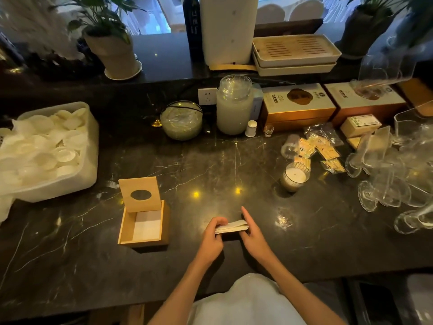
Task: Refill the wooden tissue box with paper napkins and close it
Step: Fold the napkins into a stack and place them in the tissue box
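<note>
Grip: your left hand (212,240) and right hand (254,238) are pinching a napkin stack (231,226) between them above the dark counter (210,160) | Box: wooden tissue box (144,227) is sitting just left, lid (139,194) standing up, white napkins showing inside | Around: candle glass (294,177) and clear glassware (393,174) are crowding the right; white tub (50,151) is sitting far left.

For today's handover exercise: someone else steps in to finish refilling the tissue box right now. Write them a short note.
Left hand and right hand: both hold one stack of napkins just above the counter.
Wooden box: left of the hands, lid propped open, some white napkins already inside.
Done: box opened, stack picked up.
Left: put the stack in the box, close the lid.
</note>
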A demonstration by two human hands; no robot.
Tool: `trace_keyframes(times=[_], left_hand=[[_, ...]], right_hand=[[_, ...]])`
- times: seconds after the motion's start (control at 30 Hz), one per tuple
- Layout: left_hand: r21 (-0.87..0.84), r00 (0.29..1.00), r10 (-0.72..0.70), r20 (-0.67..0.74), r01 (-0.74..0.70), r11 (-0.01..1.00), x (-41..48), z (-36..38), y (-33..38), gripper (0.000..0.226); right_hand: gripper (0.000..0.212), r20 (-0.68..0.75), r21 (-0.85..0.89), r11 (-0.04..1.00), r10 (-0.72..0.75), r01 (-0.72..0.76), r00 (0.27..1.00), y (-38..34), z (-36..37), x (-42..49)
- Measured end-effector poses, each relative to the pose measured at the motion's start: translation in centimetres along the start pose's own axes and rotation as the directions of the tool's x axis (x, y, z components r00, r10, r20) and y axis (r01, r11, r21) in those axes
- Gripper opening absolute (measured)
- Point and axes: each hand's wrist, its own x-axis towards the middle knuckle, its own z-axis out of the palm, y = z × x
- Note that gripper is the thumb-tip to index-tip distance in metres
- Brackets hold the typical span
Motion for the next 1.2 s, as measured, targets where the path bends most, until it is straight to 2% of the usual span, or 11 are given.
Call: trace_keyframes(times=[0.17, 0.33, 0.4, 0.63, 0.83, 1.03, 1.13, 1.2], left_hand=[[0.014, 1.0, -0.002, -0.006, 0.002, 1.0, 0.3, 0.0, 0.0, 0.042], [-0.016, 0.998, -0.049, -0.045, 0.048, 0.999, 0.7, -1.0, 0.2, 0.02], [-0.043, 0.997, -0.064, -0.034, 0.062, 0.997, 0.9, -1.5, 0.2, 0.017], [-0.133, 0.963, -0.267, 0.038, 0.27, 0.954, 0.9, -1.6, -0.4, 0.025], [-0.108, 0.955, -0.291, 0.064, 0.296, 0.949, 0.6, -1.1, 0.3, 0.03], [-0.254, 0.923, -0.351, 0.159, 0.382, 0.889, 0.2, -1.1, 1.4, 0.039], [-0.312, 0.933, -0.322, 0.163, 0.358, 0.88, -0.1, -1.4, 1.8, 0.058], [-0.293, 0.942, -0.301, 0.147, 0.332, 0.896, -0.2, -1.7, 2.0, 0.052]], right_hand=[[0.068, 0.001, 0.015, 1.0, -0.011, 0.011, 1.0, -0.6, -0.1, 0.2], [0.032, -0.021, -0.076, 0.996, -0.055, 0.053, 0.998, -0.3, -1.1, 0.6], [0.028, -0.036, -0.062, 0.997, -0.046, 0.044, 0.998, -0.5, -1.6, 0.7], [0.035, -0.043, 0.104, 0.987, 0.126, -0.121, 0.991, -0.3, -1.6, 0.8], [0.05, 0.036, 0.099, 0.975, 0.195, -0.198, 0.98, -0.4, -0.4, 1.1], [0.055, 0.074, 0.149, 0.955, 0.247, -0.255, 0.966, 0.0, 0.1, 1.4], [0.055, 0.077, 0.16, 0.95, 0.258, -0.268, 0.963, -0.4, 0.3, 1.5], [0.054, 0.07, 0.17, 0.948, 0.261, -0.27, 0.963, -0.7, 0.4, 1.5]])
